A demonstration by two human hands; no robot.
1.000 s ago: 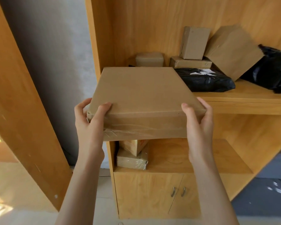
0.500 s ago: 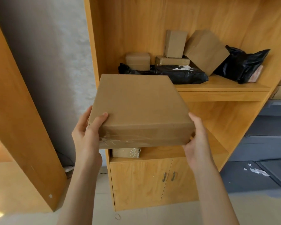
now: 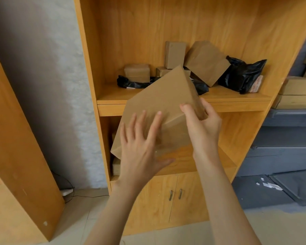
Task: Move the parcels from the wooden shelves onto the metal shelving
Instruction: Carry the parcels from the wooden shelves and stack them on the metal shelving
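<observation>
Box (image 3: 159, 101) now tilted — left hand (image 3: 140, 147) flat

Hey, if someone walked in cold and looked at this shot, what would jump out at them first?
First, the big flat cardboard parcel tilted in mid-air in front of the wooden shelves, its right corner gripped by the right hand while the left hand lies spread open against its near side. Behind it, the shelf holds a jumble of small brown boxes and black plastic mailer bags.

Bare forearms and hands (image 3: 166, 138), no sleeves visible.
</observation>
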